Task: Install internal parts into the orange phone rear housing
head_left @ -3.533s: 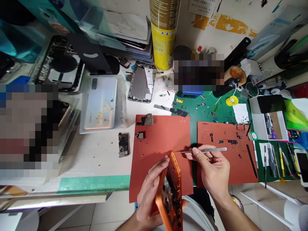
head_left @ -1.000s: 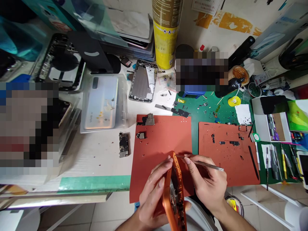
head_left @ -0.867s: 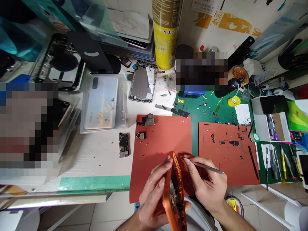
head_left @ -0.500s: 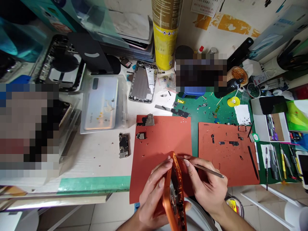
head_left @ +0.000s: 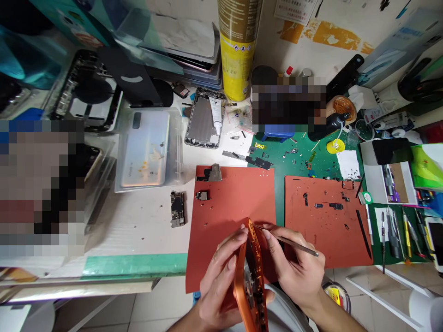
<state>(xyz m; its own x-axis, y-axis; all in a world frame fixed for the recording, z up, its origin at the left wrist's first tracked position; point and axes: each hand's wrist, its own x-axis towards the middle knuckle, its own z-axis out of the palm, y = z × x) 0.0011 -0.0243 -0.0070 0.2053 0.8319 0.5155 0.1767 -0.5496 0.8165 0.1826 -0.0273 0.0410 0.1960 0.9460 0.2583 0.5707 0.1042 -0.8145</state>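
My left hand (head_left: 223, 272) is closed round an orange phone frame (head_left: 244, 286), tipped up on its edge so that its inside faces right. Dark parts and small metal pieces show within the frame. In my right hand (head_left: 299, 267) is a thin metal tool, which looks like tweezers (head_left: 294, 244), pinched between thumb and fingers. Its fine tip points left and meets the frame's upper inner edge; whether it grips anything there is too small to tell. Beneath both hands lies a red mat (head_left: 235, 203) with a camera module (head_left: 202, 195) and a metal-shielded part (head_left: 214, 172).
Left of the mat lies a circuit board (head_left: 177, 209). A second red mat (head_left: 325, 240) on the right bears tiny parts. Screwdrivers (head_left: 406, 233) line the far right. Behind stand a yellow spray can (head_left: 237, 60), a bare phone housing (head_left: 200, 124) and a boxed phone (head_left: 147, 152).
My right hand and the tweezers have shifted very slightly left. The orange frame and my left hand stay nearly still.
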